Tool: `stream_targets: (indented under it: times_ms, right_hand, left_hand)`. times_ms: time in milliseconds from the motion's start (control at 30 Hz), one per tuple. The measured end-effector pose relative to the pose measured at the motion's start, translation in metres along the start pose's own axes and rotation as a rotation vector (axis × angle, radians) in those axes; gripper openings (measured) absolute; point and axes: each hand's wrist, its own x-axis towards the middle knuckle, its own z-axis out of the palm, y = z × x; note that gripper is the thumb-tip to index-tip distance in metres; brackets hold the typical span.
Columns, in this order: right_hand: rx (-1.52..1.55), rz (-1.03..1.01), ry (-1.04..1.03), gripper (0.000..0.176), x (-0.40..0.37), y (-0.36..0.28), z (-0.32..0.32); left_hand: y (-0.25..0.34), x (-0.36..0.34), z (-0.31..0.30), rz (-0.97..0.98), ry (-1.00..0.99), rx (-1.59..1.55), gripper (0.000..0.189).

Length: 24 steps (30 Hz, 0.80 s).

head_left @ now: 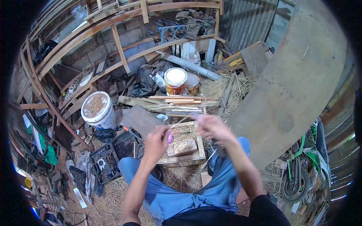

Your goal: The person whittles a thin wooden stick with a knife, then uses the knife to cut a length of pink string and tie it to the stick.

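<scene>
My left hand is held over the left side of a low wooden box, fingers pinched together; whatever is between them is too small to name. Just right of those fingertips lies a small pink item. Smeared by motion, my right hand is curled above the box's far right corner. A greyish blur shows at its fingers, and I cannot make out what it is. On the box top rests a rectangular wooden block, with straw-like scraps around it.
Beyond the box lie thin wooden strips. A lidded paint bucket stands behind them, and a white bucket to the left. A black crate sits at my left; a large board leans at right. Straw litters the floor.
</scene>
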Motion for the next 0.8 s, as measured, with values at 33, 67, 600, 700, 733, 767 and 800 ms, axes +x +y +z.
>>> stream_targets:
  times_ms: [33, 67, 600, 700, 733, 767, 800]
  right_hand:
    - [0.030, 0.003, -0.071, 0.039, 0.005, 0.007, 0.020]
    - [0.124, -0.026, -0.134, 0.039, 0.009, 0.010, 0.032]
    - [0.027, -0.060, -0.013, 0.040, 0.016, 0.007, -0.006]
    - [0.156, -0.144, 0.189, 0.037, 0.014, -0.001, -0.053]
    - [0.158, -0.144, 0.188, 0.037, 0.010, -0.002, -0.069]
    - [0.183, -0.140, 0.221, 0.037, 0.007, -0.004, -0.083]
    - [0.208, -0.137, 0.255, 0.036, 0.007, -0.007, -0.087]
  left_hand:
    - [0.007, 0.002, 0.007, 0.102, 0.007, 0.036, 0.009]
    - [0.011, 0.000, 0.012, 0.101, 0.001, 0.034, 0.009]
    - [-0.017, -0.023, -0.031, 0.457, 0.005, 0.414, 0.030]
    - [-0.040, -0.029, -0.048, 0.352, 0.095, 0.372, 0.023]
    - [-0.043, -0.033, -0.055, 0.327, 0.075, 0.389, 0.020]
    - [-0.042, -0.032, -0.057, 0.324, 0.080, 0.393, 0.020]
    - [-0.040, -0.031, -0.058, 0.297, 0.083, 0.357, 0.017]
